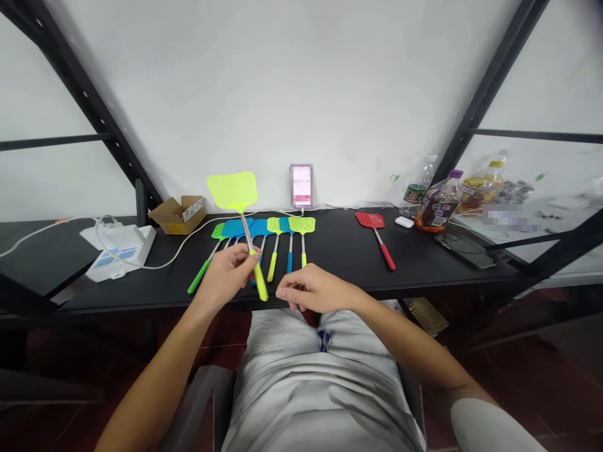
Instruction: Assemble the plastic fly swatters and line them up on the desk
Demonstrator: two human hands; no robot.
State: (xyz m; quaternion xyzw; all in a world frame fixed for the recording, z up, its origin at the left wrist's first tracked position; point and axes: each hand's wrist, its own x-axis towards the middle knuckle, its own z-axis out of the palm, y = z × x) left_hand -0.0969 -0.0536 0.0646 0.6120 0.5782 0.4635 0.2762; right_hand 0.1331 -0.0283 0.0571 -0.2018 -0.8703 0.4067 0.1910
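Observation:
My left hand (227,276) grips a yellow-green fly swatter (233,190) around its metal shaft, just above the handle. The swatter is raised over the table, its paddle up and leaning left. Near the table's front edge, my right hand (318,289) is loosely curled, with nothing visible in its fingers. Behind the hands lies a row of fly swatters: a green one (200,276) on the left, several blue ones (289,260), a yellow-green one (272,267) and another yellow-green swatter (302,225) whose handle end my right hand covers. Farther right lies a red fly swatter (387,255) by itself.
On the black table (339,263), a phone (301,186) leans against the wall. An open cardboard box (176,215) and white case (120,254) stand left. Bottles (438,204), a small white case (404,222) and a dark phone (465,251) are right. A white cable (181,248) crosses the left side.

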